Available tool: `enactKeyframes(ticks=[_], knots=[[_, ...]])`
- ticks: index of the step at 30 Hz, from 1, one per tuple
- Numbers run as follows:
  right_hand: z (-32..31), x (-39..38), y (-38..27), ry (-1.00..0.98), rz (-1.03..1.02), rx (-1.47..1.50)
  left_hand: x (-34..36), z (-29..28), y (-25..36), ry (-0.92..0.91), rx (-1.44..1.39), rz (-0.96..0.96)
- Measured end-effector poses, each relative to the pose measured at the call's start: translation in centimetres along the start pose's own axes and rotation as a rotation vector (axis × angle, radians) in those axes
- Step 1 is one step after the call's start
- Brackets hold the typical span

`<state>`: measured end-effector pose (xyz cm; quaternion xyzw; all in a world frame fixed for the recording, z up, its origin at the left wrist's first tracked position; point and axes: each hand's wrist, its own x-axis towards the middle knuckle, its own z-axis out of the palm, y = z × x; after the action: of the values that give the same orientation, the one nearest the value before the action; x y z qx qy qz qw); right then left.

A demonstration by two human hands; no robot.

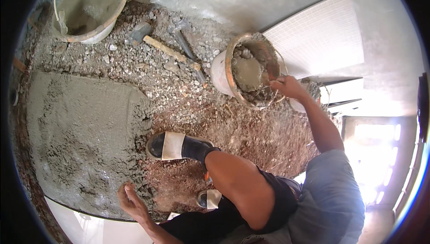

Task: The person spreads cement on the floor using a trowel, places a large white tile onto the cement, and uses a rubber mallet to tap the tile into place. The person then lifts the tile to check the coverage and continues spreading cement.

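My right hand (287, 86) is closed at the near rim of a tilted bucket (218, 73), by its thin wire handle. The fingertips are partly hidden against the rim. Wet grey mortar (248, 71) lies inside the bucket, and more is smeared on its walls. Lower left, my left hand (133, 202) hangs above the edge of a spread mortar bed (85, 127), its fingers loosely bent and nothing visible in them. That bed is smoother along its far side and rough and pitted nearer to me.
A larger bucket (102, 33) with grey mortar stands far left. A wooden-handled hammer (165, 49) and another hammer (183, 42) lie on gravel. A taut string (179, 92) crosses the ground. White tile sheets (318, 33) lean on the wall. My sandalled foot (172, 146) stands beside the mortar bed.
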<state>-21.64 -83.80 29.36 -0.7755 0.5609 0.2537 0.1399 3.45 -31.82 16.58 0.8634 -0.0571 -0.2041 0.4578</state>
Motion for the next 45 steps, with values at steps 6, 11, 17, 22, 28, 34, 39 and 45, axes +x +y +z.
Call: enactKeyframes(ticks=[6, 11, 17, 22, 28, 34, 39, 45], knots=[[-5.2, -4.3, -1.7, 0.294, -0.057, -0.594, 0.4, 0.9, 0.1, 0.012, -0.073, 0.028], [-2.8, -2.9, -4.2, -0.085, 0.097, -0.328, 0.7, 1.1, 0.6, -0.034, -0.010, 0.042], [-3.9, -2.9, -1.1, -0.136, 0.081, -0.652, 0.5, 0.3, 0.4, 0.015, -0.036, 0.053], [-5.3, -3.5, 0.9, 0.027, 0.217, -0.719, -0.5, -0.9, 0.1, 0.060, -0.072, 0.041], [2.3, 0.4, -1.3, 0.002, 0.010, -0.288, -1.4, -1.9, -0.2, 0.031, 0.012, 0.014], [1.3, 1.4, -1.2, -0.045, -0.099, -0.115, -0.4, -0.4, -0.1, 0.028, -0.007, 0.051], [2.5, 3.5, -0.4, -0.098, -0.064, -0.075, 0.4, 1.1, 0.0, -0.006, 0.023, 0.041], [1.4, 0.6, 3.2, -0.112, -0.035, 0.241, 1.3, 1.8, -0.6, -0.046, 0.071, 0.002]])
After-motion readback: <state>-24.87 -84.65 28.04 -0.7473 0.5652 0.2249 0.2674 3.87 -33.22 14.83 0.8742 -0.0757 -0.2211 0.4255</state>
